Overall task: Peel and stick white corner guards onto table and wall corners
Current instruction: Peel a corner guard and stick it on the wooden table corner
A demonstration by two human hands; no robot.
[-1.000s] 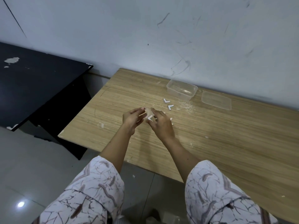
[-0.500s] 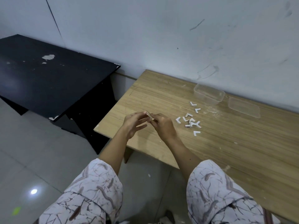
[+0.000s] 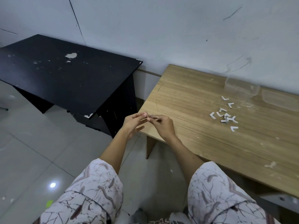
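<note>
My left hand [image 3: 133, 124] and my right hand [image 3: 163, 127] meet fingertip to fingertip over the near left corner of the wooden table [image 3: 194, 139]. Between the fingertips sits a small corner guard [image 3: 148, 118], mostly hidden by the fingers. Both hands pinch it. A loose cluster of several white L-shaped corner guards [image 3: 225, 116] lies on the tabletop to the right, well apart from my hands.
A clear plastic container [image 3: 241, 88] and its lid [image 3: 279, 101] stand by the wall at the back right. A black table [image 3: 64, 73] stands to the left, with a gap between it and the wooden one. The floor below is grey tile.
The view has swung left, so my hands are now over the table's left corner and the black table fills the left. The hands stay together on the small piece.
</note>
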